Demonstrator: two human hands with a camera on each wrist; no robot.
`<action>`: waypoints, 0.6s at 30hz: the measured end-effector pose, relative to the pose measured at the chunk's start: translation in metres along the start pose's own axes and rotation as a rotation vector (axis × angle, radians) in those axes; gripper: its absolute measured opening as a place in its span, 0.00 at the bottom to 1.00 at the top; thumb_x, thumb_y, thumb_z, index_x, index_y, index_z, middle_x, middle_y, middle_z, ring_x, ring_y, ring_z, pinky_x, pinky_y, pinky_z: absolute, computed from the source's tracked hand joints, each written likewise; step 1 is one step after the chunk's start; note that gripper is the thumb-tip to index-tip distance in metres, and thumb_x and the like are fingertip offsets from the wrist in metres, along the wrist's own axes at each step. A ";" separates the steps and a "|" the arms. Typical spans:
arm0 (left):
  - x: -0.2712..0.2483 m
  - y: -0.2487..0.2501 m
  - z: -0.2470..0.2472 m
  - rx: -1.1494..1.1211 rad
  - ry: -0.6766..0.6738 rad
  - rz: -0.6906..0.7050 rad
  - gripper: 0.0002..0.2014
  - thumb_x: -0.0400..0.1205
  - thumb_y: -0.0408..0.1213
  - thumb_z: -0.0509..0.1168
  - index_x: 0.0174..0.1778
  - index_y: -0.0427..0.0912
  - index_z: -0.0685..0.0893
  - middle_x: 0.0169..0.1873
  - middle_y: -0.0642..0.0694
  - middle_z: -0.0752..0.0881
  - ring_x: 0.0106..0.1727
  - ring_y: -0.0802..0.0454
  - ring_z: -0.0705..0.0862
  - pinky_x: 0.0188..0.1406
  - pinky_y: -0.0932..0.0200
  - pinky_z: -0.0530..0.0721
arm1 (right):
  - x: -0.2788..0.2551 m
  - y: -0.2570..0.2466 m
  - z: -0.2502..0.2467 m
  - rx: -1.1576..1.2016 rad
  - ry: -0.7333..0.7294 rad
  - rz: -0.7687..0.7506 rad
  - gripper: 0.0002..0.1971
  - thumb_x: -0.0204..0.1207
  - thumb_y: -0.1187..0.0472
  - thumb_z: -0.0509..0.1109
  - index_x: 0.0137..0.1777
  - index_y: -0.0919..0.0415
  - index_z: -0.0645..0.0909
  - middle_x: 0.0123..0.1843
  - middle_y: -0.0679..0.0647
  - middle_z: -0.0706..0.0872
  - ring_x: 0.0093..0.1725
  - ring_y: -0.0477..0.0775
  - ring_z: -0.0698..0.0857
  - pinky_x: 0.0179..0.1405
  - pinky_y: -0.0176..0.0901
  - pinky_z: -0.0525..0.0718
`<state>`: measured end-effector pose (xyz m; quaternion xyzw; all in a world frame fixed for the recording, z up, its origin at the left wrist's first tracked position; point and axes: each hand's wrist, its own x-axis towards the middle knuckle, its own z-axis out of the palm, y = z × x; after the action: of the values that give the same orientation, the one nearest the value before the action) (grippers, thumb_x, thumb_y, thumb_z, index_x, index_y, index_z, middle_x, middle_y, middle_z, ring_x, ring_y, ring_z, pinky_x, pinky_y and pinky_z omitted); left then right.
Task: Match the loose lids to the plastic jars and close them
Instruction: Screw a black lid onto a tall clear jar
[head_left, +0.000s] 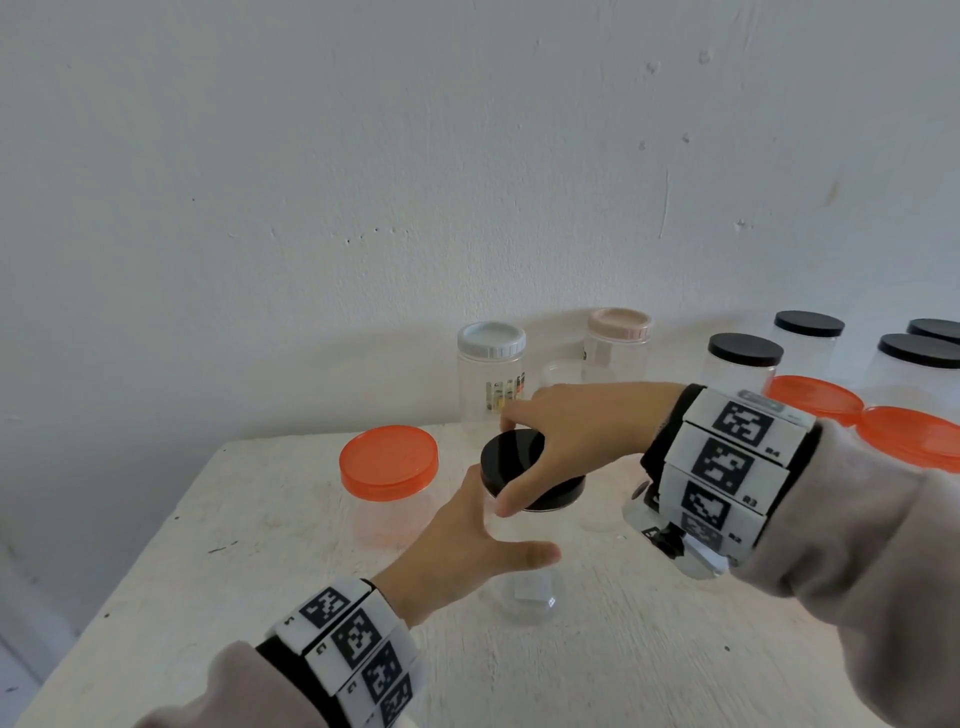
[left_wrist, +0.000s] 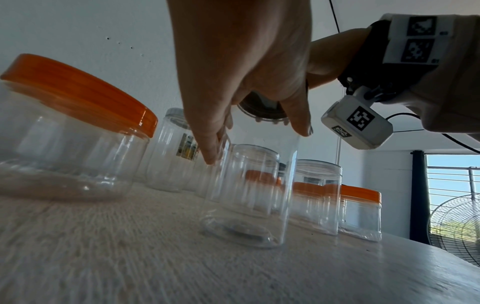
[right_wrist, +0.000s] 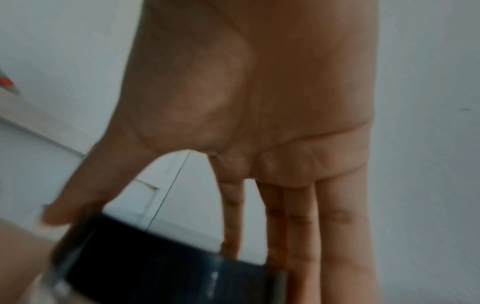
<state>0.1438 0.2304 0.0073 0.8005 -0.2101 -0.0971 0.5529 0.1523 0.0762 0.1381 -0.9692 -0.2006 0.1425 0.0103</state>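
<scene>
The surface (head_left: 291, 561) is a white-painted top with a rough, streaked grain and a few dark specks, its left corner showing against a grey floor. It stands against a plain white wall (head_left: 363, 156) marked with small pits and a thin crack. In the left wrist view, a window with a railing, a dark curtain and a wire fan (left_wrist: 454, 226) stand past the far end.

A clear jar (head_left: 524, 566) stands near the middle. The left hand (head_left: 457, 556) wraps its side, thumb forward, fingers behind the plastic. The right hand (head_left: 566, 436) reaches over its black lid (head_left: 524, 470), which sits on the jar's mouth; thumb and fingers (right_wrist: 296, 222) pinch the lid's rim.

Just left stands a squat jar with an orange lid (head_left: 388, 462). Behind are a tall jar with a white lid (head_left: 491, 340), one with a pink lid (head_left: 619, 323) and an open jar (left_wrist: 315, 195). To the right, black-lidded jars (head_left: 745, 349) and more orange-lidded ones (head_left: 813, 397) crowd together.
</scene>
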 end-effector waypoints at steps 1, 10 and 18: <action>0.000 0.000 0.000 0.003 0.006 -0.002 0.42 0.66 0.52 0.81 0.68 0.72 0.61 0.69 0.67 0.74 0.71 0.69 0.70 0.66 0.66 0.71 | -0.001 0.001 -0.002 0.018 -0.039 -0.028 0.40 0.61 0.29 0.75 0.72 0.40 0.68 0.64 0.41 0.75 0.61 0.43 0.75 0.52 0.41 0.76; -0.001 0.001 0.001 0.013 0.011 -0.014 0.41 0.66 0.52 0.81 0.66 0.74 0.61 0.69 0.67 0.74 0.71 0.67 0.71 0.66 0.65 0.70 | -0.001 0.001 -0.010 -0.011 -0.038 -0.087 0.40 0.60 0.33 0.78 0.72 0.36 0.69 0.65 0.36 0.73 0.65 0.45 0.74 0.65 0.47 0.77; -0.001 0.002 0.001 0.004 0.004 -0.003 0.41 0.67 0.51 0.81 0.68 0.73 0.61 0.69 0.67 0.73 0.71 0.69 0.71 0.68 0.64 0.71 | 0.000 0.001 -0.007 -0.027 -0.086 -0.045 0.43 0.62 0.32 0.76 0.76 0.39 0.64 0.69 0.40 0.72 0.61 0.41 0.71 0.59 0.43 0.74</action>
<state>0.1419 0.2299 0.0089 0.8021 -0.2080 -0.0958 0.5516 0.1542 0.0758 0.1445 -0.9574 -0.2246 0.1812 -0.0082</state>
